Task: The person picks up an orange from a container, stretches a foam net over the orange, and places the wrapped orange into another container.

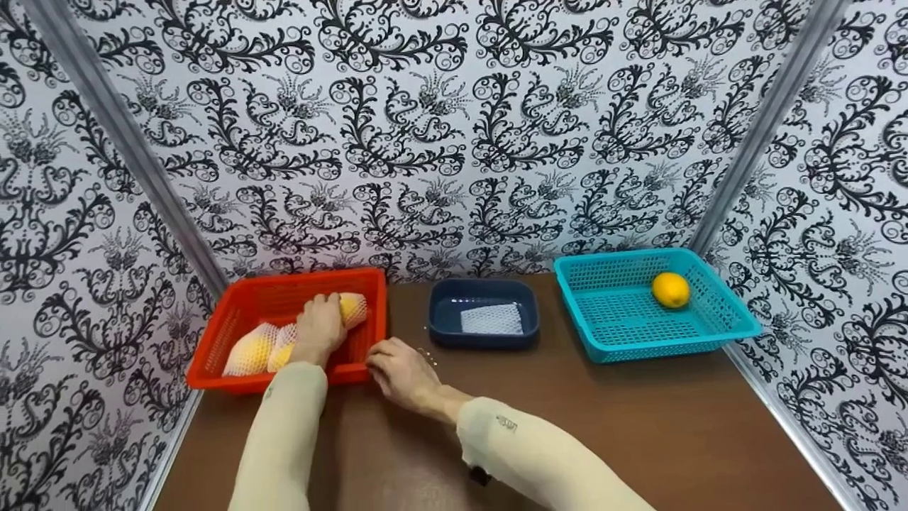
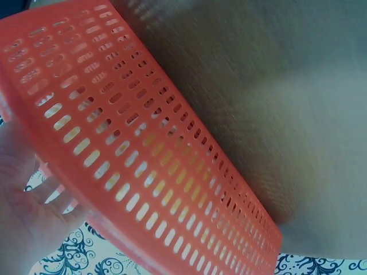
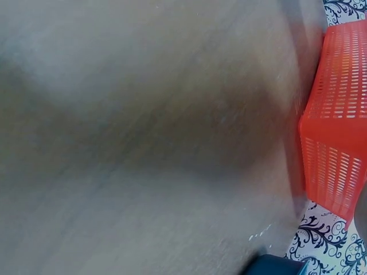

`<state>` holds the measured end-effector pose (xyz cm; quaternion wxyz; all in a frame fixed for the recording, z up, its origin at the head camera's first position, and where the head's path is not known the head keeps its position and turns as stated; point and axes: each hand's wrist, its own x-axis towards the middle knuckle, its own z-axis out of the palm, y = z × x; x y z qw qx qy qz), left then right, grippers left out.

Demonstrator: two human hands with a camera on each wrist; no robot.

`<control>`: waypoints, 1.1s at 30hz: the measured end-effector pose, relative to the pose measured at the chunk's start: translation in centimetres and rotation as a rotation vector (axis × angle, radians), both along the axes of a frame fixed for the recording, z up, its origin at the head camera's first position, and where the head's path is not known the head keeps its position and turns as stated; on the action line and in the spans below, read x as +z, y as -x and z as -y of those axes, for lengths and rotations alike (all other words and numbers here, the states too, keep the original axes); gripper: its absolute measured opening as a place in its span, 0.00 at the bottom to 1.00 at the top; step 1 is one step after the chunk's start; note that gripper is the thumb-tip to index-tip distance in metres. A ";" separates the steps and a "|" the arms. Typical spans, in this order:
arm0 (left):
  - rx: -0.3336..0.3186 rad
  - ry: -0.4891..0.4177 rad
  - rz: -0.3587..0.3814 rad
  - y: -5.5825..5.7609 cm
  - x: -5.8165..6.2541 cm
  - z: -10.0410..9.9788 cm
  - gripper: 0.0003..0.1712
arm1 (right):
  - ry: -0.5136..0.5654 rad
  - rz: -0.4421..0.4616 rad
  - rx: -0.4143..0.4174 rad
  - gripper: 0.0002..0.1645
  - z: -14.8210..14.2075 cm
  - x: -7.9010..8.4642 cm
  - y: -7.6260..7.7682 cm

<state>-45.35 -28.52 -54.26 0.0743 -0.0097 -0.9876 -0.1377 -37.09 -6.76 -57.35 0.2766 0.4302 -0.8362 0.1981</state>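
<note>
Inside the red basket [image 1: 386, 305], my left hand [image 1: 320, 326] reaches down and holds a yellow lemon [image 1: 352, 310] in a white foam net. The lemon sticks out to the right of the hand; my fingertips are partly hidden. More netted lemons [image 1: 252, 351] lie in the basket's left and front part. My right hand [image 1: 404, 372], fingers loosely curled, is by the basket's front right corner with nothing visible in it. From the left wrist, the basket's slotted wall [image 2: 155, 149] hides most of the fruit.
A dark blue tray [image 1: 484, 342] holding a white foam net [image 1: 491, 319] stands in the middle. At the right is a teal basket [image 1: 596, 319] with one bare lemon [image 1: 670, 290]. Patterned walls [image 1: 454, 142] enclose the brown table [image 1: 567, 419].
</note>
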 end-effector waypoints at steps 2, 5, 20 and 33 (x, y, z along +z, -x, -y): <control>-0.007 0.008 0.019 -0.6 0.6 0.0 0.33 | -0.001 0.022 0.006 0.08 -0.2 0.2 -0.5; -0.010 0.017 0.029 -1.2 1.7 -0.2 0.34 | 0.003 0.037 0.017 0.11 -0.9 0.7 -1.0; -0.089 -0.096 -0.142 -6.0 3.7 -3.1 0.27 | 0.022 0.081 0.079 0.10 -8.3 3.2 -3.2; -0.190 -0.255 0.005 -8.8 4.6 -7.8 0.27 | -0.018 0.385 -0.117 0.22 -18.2 6.0 -2.9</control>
